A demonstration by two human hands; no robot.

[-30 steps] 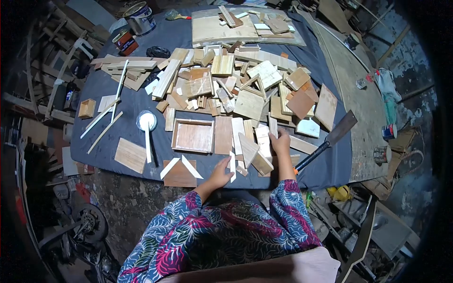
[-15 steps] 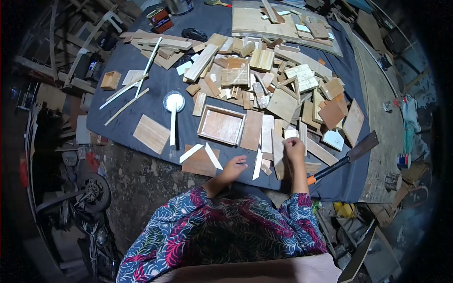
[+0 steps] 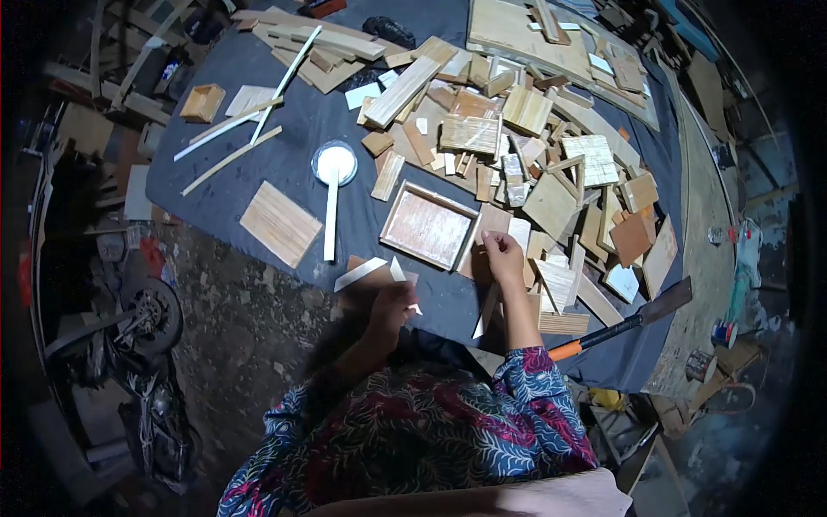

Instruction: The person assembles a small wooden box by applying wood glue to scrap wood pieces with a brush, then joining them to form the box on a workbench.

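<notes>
My left hand (image 3: 392, 310) is closed around a short white strip (image 3: 396, 270) with an angled end, at the table's front edge. Beneath it lies a brown wood panel (image 3: 366, 280), with a second white strip (image 3: 360, 273) on top. My right hand (image 3: 506, 258) is pinched, fingertips over a brown board (image 3: 479, 250); whether anything small is between them is hidden. Between and beyond my hands sits a shallow wooden tray (image 3: 428, 227) with low walls. Left of it, a long white strip (image 3: 331, 220) rests on a round container of white stuff (image 3: 336, 157).
A heap of wood offcuts (image 3: 517, 129) spreads over the dark cloth to the right. A machete (image 3: 629, 320) with an orange-tipped handle lies at the right front. At left are a flat board (image 3: 280, 224), thin sticks (image 3: 233, 148) and a small wooden box (image 3: 203, 102).
My left hand has moved down-left and closed on the white strip. My right hand has shifted left and up from the narrow boards to the brown board. The view has turned slightly.
</notes>
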